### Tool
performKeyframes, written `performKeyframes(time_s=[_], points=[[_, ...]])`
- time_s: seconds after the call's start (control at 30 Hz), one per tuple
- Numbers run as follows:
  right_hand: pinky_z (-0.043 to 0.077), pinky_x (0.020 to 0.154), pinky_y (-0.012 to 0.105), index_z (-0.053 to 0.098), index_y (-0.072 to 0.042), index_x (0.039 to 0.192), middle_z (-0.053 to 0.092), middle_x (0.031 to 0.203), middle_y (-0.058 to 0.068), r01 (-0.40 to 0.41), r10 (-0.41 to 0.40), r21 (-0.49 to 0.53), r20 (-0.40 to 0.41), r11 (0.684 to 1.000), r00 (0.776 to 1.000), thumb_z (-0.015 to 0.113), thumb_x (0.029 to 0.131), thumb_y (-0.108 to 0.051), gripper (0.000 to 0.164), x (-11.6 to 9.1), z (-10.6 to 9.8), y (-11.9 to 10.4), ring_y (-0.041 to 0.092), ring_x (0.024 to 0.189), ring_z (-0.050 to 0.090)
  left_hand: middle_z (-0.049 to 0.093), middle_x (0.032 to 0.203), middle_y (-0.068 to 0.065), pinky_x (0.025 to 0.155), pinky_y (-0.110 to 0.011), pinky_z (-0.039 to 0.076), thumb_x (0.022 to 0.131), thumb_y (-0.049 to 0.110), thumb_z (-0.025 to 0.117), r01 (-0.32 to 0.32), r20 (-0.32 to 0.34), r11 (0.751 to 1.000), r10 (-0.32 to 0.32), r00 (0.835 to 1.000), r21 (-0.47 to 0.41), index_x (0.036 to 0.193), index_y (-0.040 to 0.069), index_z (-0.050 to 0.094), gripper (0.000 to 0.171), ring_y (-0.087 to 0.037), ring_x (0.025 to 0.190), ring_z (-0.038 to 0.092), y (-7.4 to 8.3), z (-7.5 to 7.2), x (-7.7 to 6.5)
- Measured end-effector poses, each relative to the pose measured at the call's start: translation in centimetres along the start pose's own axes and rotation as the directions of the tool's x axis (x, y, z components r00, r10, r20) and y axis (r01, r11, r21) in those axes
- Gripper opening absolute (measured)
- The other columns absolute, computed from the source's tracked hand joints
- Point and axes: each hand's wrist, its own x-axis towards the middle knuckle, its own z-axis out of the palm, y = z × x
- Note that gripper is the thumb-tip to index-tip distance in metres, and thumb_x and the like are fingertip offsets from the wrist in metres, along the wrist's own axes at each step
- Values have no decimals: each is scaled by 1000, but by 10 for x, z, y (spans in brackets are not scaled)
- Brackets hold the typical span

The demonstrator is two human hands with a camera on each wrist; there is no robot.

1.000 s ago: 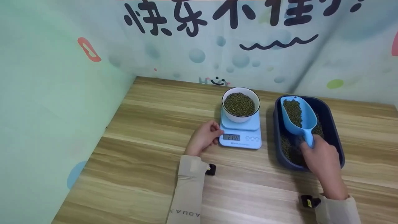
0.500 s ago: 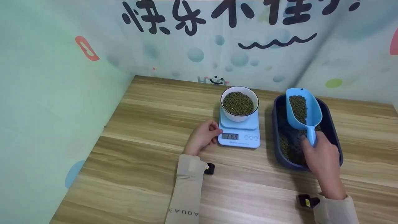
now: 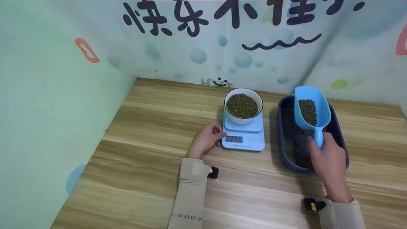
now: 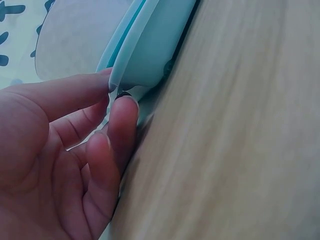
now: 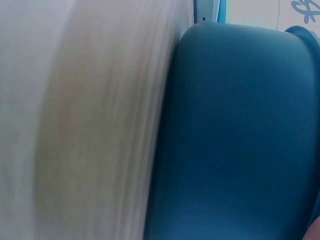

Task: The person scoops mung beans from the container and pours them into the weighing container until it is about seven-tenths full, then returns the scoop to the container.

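Note:
A blue kitchen scale [image 3: 243, 144] reads 215.4, with a white bowl [image 3: 240, 120] of mung beans [image 3: 242, 105] on its platform. My left hand [image 3: 206, 140] pinches the scale's near left edge. In the left wrist view, the thumb [image 4: 75, 92] lies on top of that edge and a fingertip [image 4: 125, 107] sits under it. A light blue scoop [image 3: 321, 109] is gripped by its handle in my right hand [image 3: 329, 159]. Mung beans [image 3: 307, 112] lie along the scoop's left side, and it is over the dark blue tub [image 3: 281, 136].
More beans [image 3: 292, 152] lie in the tub, to the right of the scale. In the right wrist view the tub's outer wall [image 5: 240, 135] fills much of the frame. A printed cloth backdrop [image 3: 178, 60] stands behind the wooden table [image 3: 143, 127].
My right hand has raised the scoop and brought it farther back over the tub; its beans have slid toward the handle. The left hand stays at the scale, and the reading has not changed.

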Motion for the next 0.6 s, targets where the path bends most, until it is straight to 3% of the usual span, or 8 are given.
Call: performKeyframes(time_s=[0.6], points=[[34,47,31,53,-3,105,50,68,11,40,-41,16,77,999,996,50,88,-35,36,0,-1,-2,23,56,44,58,67,-4,44,-24,40,85,25,61,7,-2,1000,-7,1000,9,86,15,53,12,-15,53,53,0,0,0]])
